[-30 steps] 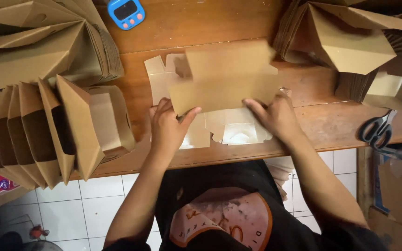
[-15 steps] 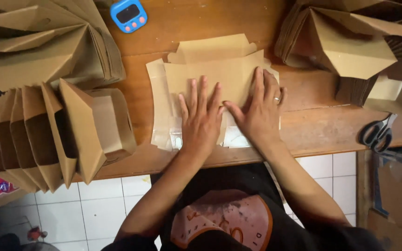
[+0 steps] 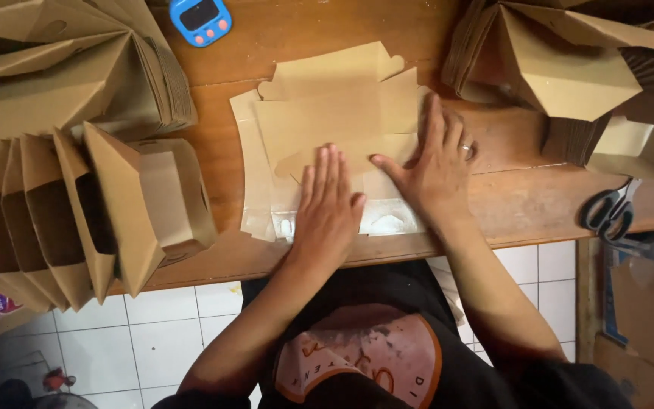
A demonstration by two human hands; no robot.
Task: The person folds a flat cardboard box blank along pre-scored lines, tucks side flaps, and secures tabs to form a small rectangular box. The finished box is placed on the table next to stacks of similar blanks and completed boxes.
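wooden surface [image 3: 516, 204] is crowded with folded boxes [image 3: 77, 204] at both sides | flat cardboard blank [image 3: 327, 121] lies at centre, long axis judged left-right, flaps pointing away | judged light, stiff, creasable; best held by edges | left hand [image 3: 331, 208] and right hand [image 3: 433, 170] are pressed flat, fingers spread, nothing gripped

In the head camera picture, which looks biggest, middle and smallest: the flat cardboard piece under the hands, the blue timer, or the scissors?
Largest to smallest:
1. flat cardboard piece, under both hands
2. scissors, at the table's right edge
3. blue timer, partly cut off at the top, so its place below the scissors is unsure
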